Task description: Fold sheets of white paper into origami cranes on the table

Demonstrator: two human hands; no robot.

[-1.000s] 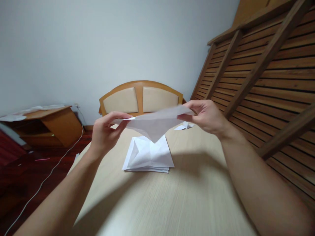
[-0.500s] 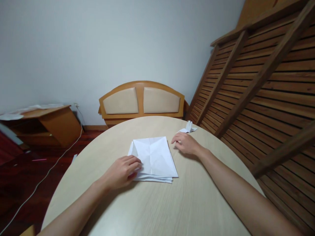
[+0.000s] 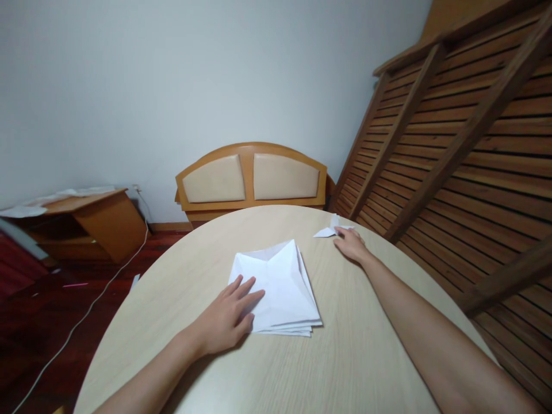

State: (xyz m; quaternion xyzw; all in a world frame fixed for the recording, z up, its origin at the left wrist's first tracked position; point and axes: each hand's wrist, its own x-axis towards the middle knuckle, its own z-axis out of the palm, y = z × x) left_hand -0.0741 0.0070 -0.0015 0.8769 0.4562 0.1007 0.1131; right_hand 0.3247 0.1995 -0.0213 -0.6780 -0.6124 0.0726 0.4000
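Observation:
My left hand lies with its fingers spread over the left side of a stack of white paper sheets. The sheets are square, and crease lines cross the top one. Farther back on the right, my right hand is at a small folded white paper crane. Its index finger touches or nearly touches the crane, and the thumb sits apart, near the tabletop. The hand covers the crane's right part.
The round pale wooden table carries the paper. Behind it stands a headboard with cream panels. A slatted wooden frame leans on the right. At left are a low wooden desk and a white cable on the floor.
My right hand has moved away and to the right, from beside the stack to the crane. The left hand's fingers have spread flat on the paper. The view has shifted slightly.

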